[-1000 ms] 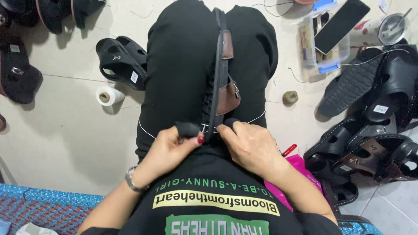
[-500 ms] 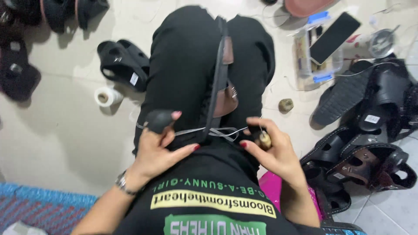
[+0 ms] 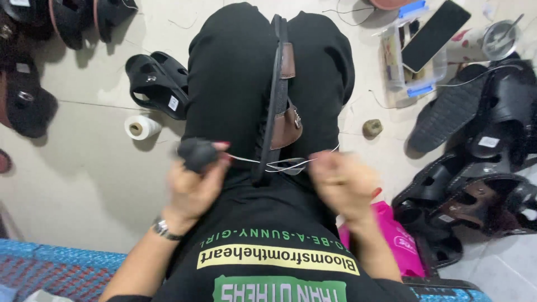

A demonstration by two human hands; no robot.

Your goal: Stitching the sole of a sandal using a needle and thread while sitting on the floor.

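A black-soled sandal point(image 3: 278, 84) with brown straps stands on edge, clamped between the knees. The left hand point(image 3: 193, 187) closes its grip on a dark round tool handle point(image 3: 197, 154); the right hand point(image 3: 342, 184), blurred, seems pinched on pale thread point(image 3: 279, 164) running through the sole's near edge. Bare floor point(image 3: 84, 168) lies open left, with a thread spool point(image 3: 142, 127); sandals point(image 3: 475, 184) crowd the right.

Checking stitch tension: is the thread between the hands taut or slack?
Taut: the thread runs in straight lines from the sandal toward both hands.
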